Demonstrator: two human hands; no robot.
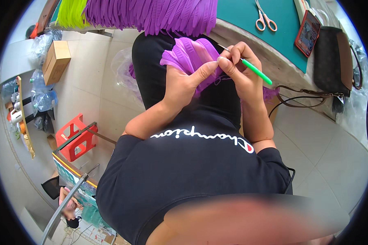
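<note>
Above my lap, my left hand (183,83) is closed round a fanned bundle of purple rubber straps (192,53), its thumb pressed on their near side. The straps have ridged ends. Close beside it, my right hand (245,71) grips a slim tool with a green handle (256,72) and a thin metal shaft. The shaft points up and left toward the bundle, while the handle sticks out to the right. Both thumbs are near each other at the bundle's right edge. The working end of the tool is too small to make out.
A thick row of purple straps (151,15), with lime-green ones (71,14) at left, hangs over the table edge. Scissors (265,20) and a phone (308,33) lie on the green mat (241,12). A black bag (333,61) is right. A red stool (75,138) stands left.
</note>
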